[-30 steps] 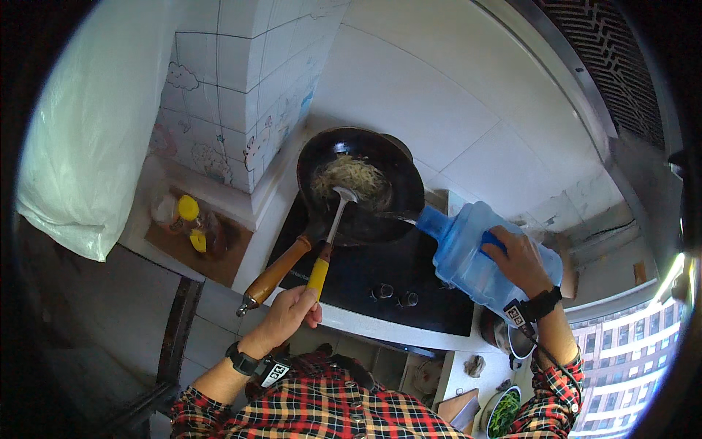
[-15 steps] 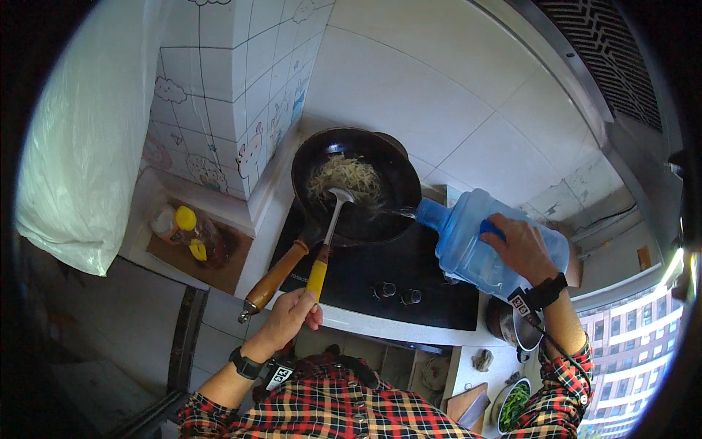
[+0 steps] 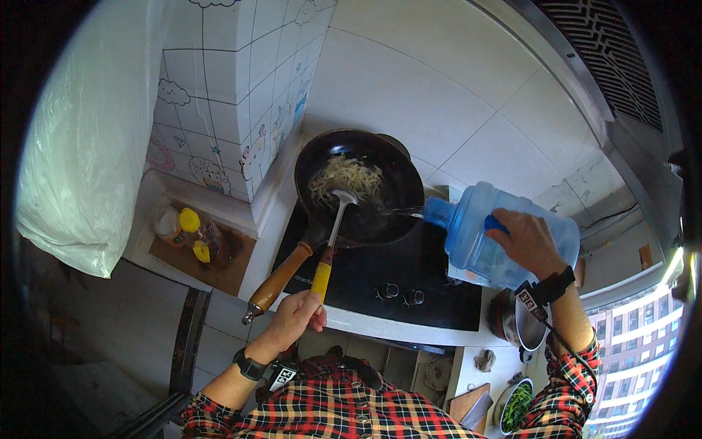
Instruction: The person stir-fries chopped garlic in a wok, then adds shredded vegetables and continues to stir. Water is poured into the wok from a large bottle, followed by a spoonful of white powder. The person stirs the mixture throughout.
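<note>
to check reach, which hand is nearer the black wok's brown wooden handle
Left. The left hand is beside the brown wooden handle, gripping a yellow-handled metal spatula; the right hand, farther right, holds a blue plastic jug.

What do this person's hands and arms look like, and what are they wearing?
The left hand and right hand are both ungloved. Each wrist wears a black band beside a white tag with black markings. A thin black cable runs from near the right wrist along the forearm. The plaid sleeves, red, black and pale yellow, stop short of the wrists.
</note>
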`<action>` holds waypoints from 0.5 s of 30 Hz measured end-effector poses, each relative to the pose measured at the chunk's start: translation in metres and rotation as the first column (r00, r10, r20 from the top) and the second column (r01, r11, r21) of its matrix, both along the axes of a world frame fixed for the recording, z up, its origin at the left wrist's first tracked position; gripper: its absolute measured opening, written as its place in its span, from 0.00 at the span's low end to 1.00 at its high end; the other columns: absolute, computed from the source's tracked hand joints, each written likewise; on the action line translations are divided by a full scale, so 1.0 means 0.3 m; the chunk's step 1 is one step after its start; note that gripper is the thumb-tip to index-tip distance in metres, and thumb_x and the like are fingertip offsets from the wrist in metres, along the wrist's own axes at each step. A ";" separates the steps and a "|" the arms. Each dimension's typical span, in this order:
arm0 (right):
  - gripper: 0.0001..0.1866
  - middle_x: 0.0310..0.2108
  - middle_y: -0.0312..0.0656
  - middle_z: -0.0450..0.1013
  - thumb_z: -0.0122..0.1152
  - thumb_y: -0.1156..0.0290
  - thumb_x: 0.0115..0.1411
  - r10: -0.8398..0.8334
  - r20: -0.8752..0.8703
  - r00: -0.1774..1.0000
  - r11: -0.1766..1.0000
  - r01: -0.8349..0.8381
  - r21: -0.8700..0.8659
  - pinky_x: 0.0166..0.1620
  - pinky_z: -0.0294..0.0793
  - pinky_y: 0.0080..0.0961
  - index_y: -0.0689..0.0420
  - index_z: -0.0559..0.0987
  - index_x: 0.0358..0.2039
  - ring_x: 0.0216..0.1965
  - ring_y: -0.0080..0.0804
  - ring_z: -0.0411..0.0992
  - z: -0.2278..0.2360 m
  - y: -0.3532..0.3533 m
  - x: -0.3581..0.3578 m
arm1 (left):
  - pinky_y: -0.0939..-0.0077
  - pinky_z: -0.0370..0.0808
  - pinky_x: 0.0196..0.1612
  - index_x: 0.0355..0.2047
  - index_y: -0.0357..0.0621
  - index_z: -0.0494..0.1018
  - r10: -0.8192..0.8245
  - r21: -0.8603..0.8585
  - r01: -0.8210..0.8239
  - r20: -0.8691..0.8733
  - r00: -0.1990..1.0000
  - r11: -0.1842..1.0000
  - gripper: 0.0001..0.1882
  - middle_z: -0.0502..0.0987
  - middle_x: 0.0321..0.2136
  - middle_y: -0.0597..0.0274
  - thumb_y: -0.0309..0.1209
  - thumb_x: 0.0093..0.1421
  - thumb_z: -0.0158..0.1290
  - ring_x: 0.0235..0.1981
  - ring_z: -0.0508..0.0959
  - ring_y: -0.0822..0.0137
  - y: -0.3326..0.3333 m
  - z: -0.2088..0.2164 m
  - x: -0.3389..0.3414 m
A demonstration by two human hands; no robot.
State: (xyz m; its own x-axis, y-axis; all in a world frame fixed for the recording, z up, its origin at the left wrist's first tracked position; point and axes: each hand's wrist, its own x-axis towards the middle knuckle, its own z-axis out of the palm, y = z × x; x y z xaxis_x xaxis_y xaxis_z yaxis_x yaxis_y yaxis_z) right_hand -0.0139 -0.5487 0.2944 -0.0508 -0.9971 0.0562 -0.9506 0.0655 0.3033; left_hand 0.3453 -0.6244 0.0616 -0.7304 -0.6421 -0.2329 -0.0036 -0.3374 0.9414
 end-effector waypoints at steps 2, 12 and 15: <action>0.15 0.35 0.50 0.78 0.61 0.59 0.61 -0.007 -0.017 1.000 1.000 0.008 0.010 0.39 0.77 0.43 0.56 0.76 0.41 0.35 0.50 0.78 0.008 -0.003 0.003 | 0.79 0.73 0.33 0.28 0.44 0.65 -0.002 0.000 0.002 0.000 1.000 1.000 0.20 0.75 0.25 0.61 0.47 0.70 0.38 0.25 0.75 0.73 0.001 -0.004 0.000; 0.14 0.28 0.46 0.77 0.62 0.57 0.60 0.121 -0.187 0.975 0.989 -0.135 -0.067 0.33 0.77 0.39 0.55 0.75 0.37 0.29 0.45 0.78 0.011 -0.008 0.007 | 0.79 0.72 0.33 0.29 0.45 0.65 -0.001 -0.011 0.001 -0.016 1.000 1.000 0.21 0.76 0.25 0.61 0.47 0.71 0.38 0.25 0.75 0.73 0.007 -0.027 0.003; 0.14 0.28 0.45 0.77 0.62 0.57 0.60 0.103 -0.198 0.975 0.992 -0.114 -0.046 0.33 0.77 0.39 0.55 0.75 0.37 0.30 0.44 0.79 0.016 -0.012 0.007 | 0.79 0.72 0.33 0.29 0.45 0.65 -0.001 0.002 0.001 -0.028 1.000 1.000 0.21 0.76 0.25 0.61 0.47 0.71 0.38 0.25 0.75 0.73 0.007 -0.034 0.001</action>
